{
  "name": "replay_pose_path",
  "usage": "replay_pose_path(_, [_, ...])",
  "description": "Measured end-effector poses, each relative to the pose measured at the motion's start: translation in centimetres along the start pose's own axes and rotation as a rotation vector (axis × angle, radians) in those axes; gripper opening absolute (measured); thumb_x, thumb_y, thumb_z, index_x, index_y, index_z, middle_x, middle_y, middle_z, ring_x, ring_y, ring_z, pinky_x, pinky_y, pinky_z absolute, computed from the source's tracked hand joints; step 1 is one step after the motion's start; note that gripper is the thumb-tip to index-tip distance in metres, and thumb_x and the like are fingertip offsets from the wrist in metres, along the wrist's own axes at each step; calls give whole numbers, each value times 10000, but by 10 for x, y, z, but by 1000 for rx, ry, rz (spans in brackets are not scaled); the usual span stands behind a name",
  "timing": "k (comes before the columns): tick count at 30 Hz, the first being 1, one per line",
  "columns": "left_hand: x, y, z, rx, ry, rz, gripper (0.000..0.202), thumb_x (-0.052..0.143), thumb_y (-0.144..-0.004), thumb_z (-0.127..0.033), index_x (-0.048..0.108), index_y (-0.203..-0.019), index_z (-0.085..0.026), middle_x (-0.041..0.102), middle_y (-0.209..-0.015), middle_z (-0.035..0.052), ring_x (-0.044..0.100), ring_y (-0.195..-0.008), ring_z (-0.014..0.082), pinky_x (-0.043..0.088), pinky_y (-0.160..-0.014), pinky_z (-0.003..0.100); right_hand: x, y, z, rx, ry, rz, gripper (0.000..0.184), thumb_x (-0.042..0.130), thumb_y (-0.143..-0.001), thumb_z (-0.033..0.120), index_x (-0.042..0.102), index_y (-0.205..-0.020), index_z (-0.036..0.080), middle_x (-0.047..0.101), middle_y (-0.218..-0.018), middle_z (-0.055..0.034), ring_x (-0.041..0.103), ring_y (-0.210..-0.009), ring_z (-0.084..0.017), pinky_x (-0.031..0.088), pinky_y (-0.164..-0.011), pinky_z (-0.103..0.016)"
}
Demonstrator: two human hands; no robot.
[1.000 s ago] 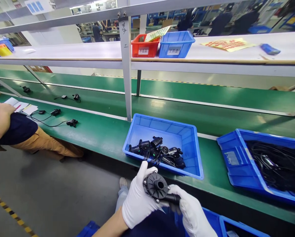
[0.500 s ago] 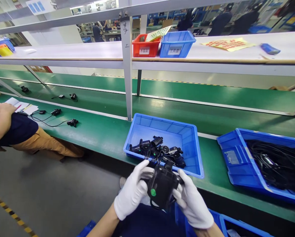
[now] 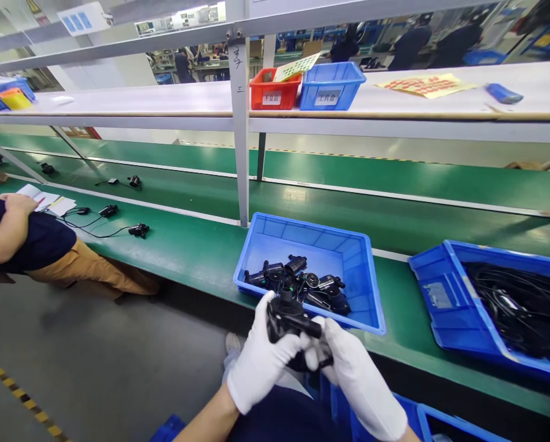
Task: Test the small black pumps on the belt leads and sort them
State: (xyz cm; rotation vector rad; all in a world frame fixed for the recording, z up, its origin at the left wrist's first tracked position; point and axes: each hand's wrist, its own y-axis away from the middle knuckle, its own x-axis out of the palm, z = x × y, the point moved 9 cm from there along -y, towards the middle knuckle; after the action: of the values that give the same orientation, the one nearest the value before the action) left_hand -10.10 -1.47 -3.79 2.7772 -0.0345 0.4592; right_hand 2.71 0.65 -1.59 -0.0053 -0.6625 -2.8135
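Note:
Both hands wear white gloves. A small black water pump (image 3: 288, 322) with a round body and stub nozzles is between them, held above the near edge of a blue bin (image 3: 377, 294). My left hand (image 3: 262, 359) wraps it from the left, thumb across its near side. From the right, my right hand (image 3: 348, 362) grips it with bent fingers, which are partly blurred. Several similar black pumps (image 3: 298, 265) with cords lie heaped inside the bin. Part of the held pump's underside is hidden by the gloves.
To the right stands another blue bin (image 3: 441, 294) full of black cables (image 3: 509, 304). A red box (image 3: 275, 92) and a blue box (image 3: 333, 86) sit on the shelf above the green bench (image 3: 187, 245). A person (image 3: 35, 239) stands at the left, near more pumps.
The pump has been turned in my hands: its flat face with the green dot no longer shows, and a nozzle now points right. My left hand has moved slightly right.

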Motion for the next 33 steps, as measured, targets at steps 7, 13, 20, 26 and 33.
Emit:
replay_pose_path(7, [34,-16,46,-278,720,331,985,583,-730,-931,643,-1383,-197,728,-1043,122,576,-696,155,461,-627,282,-13,23,-5,-118,26,127,694,474,-906,826,734,-758,201,644,-553,-37,617,-516,-171,541,-557,-284])
replay_pose_path(13, [42,-18,35,-194,690,280,987,597,-724,-921,558,-1463,-267,690,-1175,103,640,-1078,267,492,-1029,506,-51,29,-32,-58,144,-57,573,533,-904,737,739,-777,218,728,-630,-55,722,-625,-218,609,-639,-305])
replay_pose_path(20, [54,8,6,85,187,275,882,697,-881,-661,372,-1610,-286,476,-1609,115,391,-1518,351,252,-1283,521,-36,33,-28,-51,308,-204,632,852,-657,510,709,-1206,232,803,-1061,-102,752,-973,-346,607,-875,-437])
replay_pose_path(26, [22,-31,36,31,130,275,934,215,-946,-844,533,-1489,-153,664,-1371,215,626,-1302,360,425,-1152,568,-2,32,-27,-92,-647,308,724,601,-798,840,750,-969,153,568,-530,20,423,-394,-81,454,-435,-181])
replay_pose_path(33, [-15,-79,151,-314,-171,332,515,610,-907,-676,781,-845,-195,773,-882,61,701,-1110,306,393,-1157,520,-19,16,57,-44,-628,154,805,375,-752,956,686,-848,221,245,-395,169,-93,-288,-13,36,-241,-158])
